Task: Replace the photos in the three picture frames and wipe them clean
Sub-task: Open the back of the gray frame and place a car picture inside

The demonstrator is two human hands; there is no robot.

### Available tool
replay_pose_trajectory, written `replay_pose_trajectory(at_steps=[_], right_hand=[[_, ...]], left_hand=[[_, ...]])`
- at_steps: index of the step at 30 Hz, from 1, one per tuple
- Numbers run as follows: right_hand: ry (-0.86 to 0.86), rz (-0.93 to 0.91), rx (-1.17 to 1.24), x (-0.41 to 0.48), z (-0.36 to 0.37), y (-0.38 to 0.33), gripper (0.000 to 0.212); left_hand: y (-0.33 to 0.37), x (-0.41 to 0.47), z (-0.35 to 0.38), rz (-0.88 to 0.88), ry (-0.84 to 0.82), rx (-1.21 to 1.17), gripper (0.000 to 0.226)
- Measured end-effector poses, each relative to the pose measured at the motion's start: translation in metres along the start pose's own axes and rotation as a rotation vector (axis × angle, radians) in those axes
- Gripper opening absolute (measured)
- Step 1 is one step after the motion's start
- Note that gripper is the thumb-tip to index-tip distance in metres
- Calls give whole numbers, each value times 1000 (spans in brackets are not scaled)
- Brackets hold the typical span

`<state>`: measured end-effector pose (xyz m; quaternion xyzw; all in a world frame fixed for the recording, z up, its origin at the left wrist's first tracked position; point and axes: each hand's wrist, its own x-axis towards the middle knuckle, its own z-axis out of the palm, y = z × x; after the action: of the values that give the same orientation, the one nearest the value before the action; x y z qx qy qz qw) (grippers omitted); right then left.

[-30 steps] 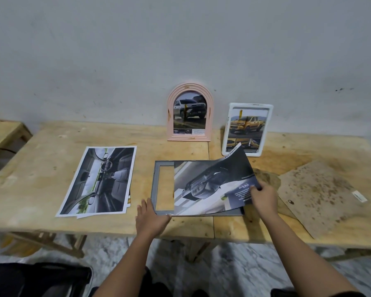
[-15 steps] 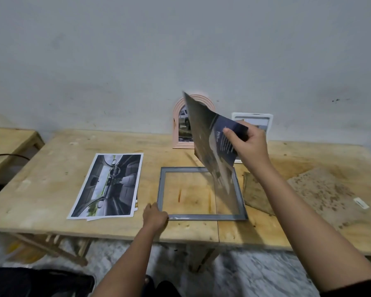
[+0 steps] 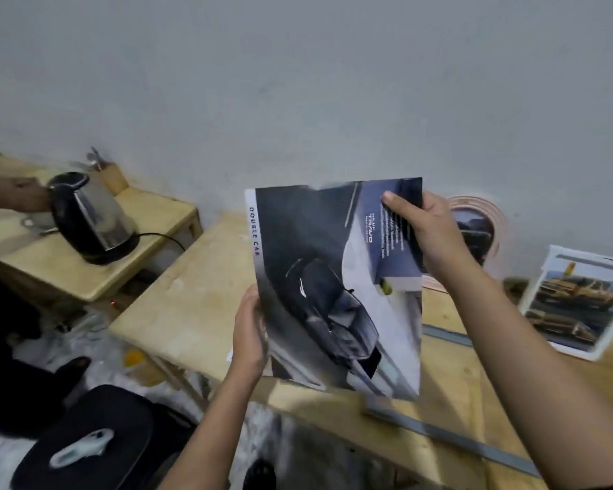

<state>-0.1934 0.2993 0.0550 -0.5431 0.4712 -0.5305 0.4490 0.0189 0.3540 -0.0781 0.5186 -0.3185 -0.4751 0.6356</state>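
Head view, 2 hands [image 3: 250,334] [image 3: 427,235] holding car photo [image 3: 337,288], grey frame [image 3: 450,435] empty

1. Dim, flat indoor light with a cool grey cast; no lamp or window shows.
2. Shadows are soft: a faint one lies on the worktop [image 3: 199,313] under the photo [image 3: 337,288].
3. Motion blur smears the whole view; the pink frame [image 3: 482,221] and white frame [image 3: 581,302] are streaked and doubled.
4. The photo's large lettering stays readable; its small text is mush.
5. A pale sheen crosses the photo's glossy middle, and the kettle [image 3: 89,217] shows a dull highlight.
6. Wide-angle distortion tilts the scene and bends the worktop edges toward the corners.
7. The lower left floor is dark and muddy.
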Motion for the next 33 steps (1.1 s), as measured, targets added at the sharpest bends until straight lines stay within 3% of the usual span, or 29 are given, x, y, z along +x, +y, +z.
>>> replay_pose_trajectory(at_steps=[4,6,10,12,15,18,23,27,29,33], right_hand=[[75,145,14,63,73,45,17],[23,262,-1,126,172,91,14],[-23,536,-43,130,205,152,27],[-105,650,-121,111,208,179,19],[-188,697,-243,91,227,218,30],[-172,703,-318,90,259,243,49],[-201,613,-600,85,285,269,42],[-300,469,-898,78,298,271,33],[-354,343,-1100,75,303,271,42],[-553,204,-1115,66,310,275,65]], left_hand=[[34,37,-51,-12,-8,59,25],[41,122,-126,-34,30,143,17],[22,172,-176,-112,61,331,12],[13,182,-187,-174,106,372,16],[4,209,-200,-195,151,475,19],[-12,256,-222,-207,100,616,20],[-46,293,-239,-214,-25,948,6],[-60,286,-235,-47,-97,1333,48],[-67,275,-232,31,-126,1389,62],[-88,250,-233,-19,-364,1482,78]])
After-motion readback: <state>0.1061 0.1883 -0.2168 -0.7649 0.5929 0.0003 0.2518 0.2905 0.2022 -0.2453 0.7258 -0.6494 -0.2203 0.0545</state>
